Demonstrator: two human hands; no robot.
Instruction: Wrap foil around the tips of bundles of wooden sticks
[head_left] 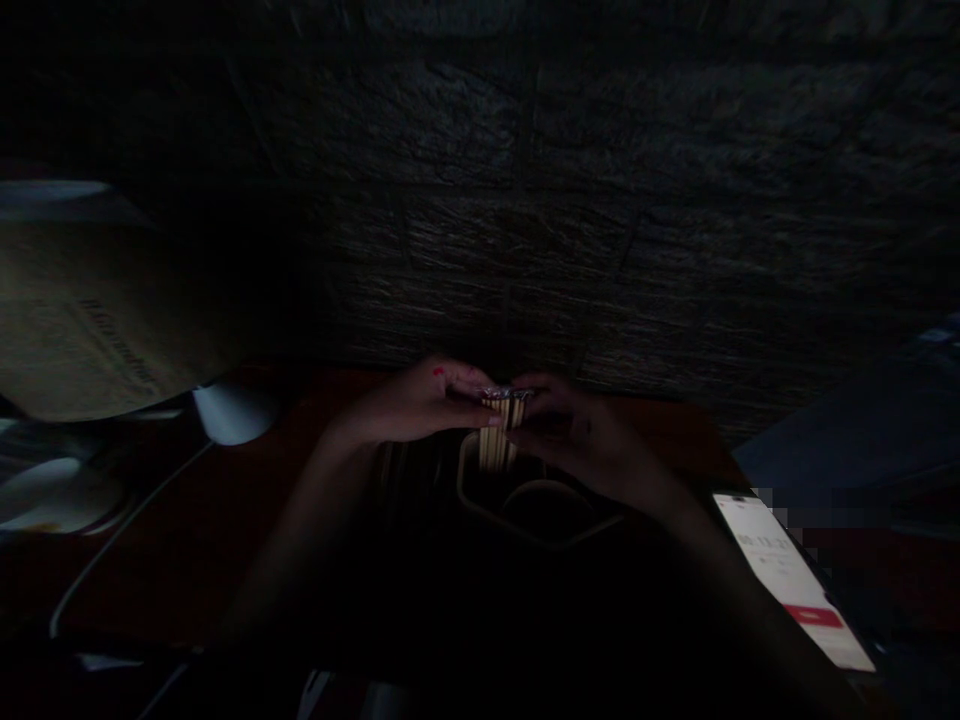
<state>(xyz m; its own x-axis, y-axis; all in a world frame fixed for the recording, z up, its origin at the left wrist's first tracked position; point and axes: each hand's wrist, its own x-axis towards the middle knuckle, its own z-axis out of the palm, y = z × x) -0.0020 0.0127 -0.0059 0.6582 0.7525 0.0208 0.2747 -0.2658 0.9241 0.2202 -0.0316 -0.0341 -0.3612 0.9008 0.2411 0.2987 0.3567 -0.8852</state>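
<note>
Pale sticks [493, 440] stood bundled upright, gathered but not released; left hand [409, 402] and right hand [592, 445] both grasped them near the foil-like top [499, 392]. Lower ends overlapped the container [551, 544] toward five o'clock; seating inside could not be confirmed.

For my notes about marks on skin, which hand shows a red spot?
The left hand: it shows a red spot, while the right hand shows none.
</note>
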